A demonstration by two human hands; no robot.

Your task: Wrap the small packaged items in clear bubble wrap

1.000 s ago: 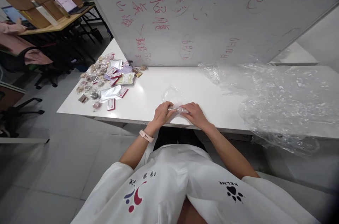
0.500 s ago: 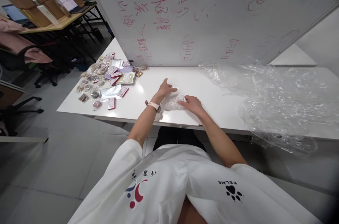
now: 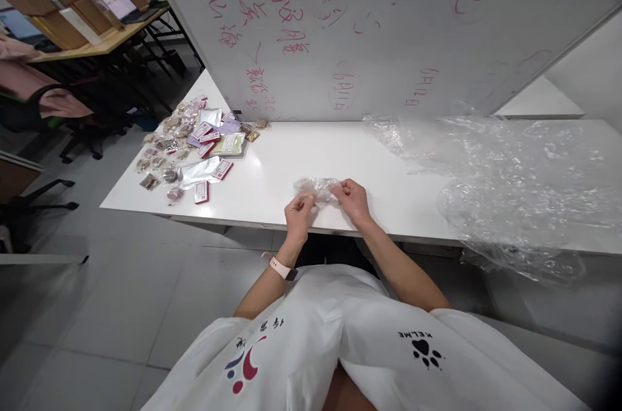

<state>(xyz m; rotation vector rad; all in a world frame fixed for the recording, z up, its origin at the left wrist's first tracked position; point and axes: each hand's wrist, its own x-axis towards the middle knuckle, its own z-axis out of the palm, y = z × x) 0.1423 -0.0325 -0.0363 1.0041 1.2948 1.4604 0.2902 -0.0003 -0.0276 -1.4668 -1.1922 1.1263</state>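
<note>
A small crumpled clear plastic bag (image 3: pixel 319 187) lies near the front edge of the white table (image 3: pixel 272 197). My left hand (image 3: pixel 299 211) pinches its left end, the thumb and fingers pressed together. At its right end my right hand (image 3: pixel 354 201) grips the plastic between thumb and bent fingers. The bag is stretched sideways between both hands. Whether anything is inside it, I cannot tell.
Many small wrapped packets (image 3: pixel 170 139) and red-and-white boxes (image 3: pixel 201 192) cover the table's left end. A large heap of clear plastic (image 3: pixel 525 184) spreads over the right side and hangs off the front edge. Behind stands a whiteboard (image 3: pixel 311 87) with red writing.
My left hand has come back toward my body from behind the plastic bag, its spread fingers now closed on the bag's left end. My right hand keeps its hold.
</note>
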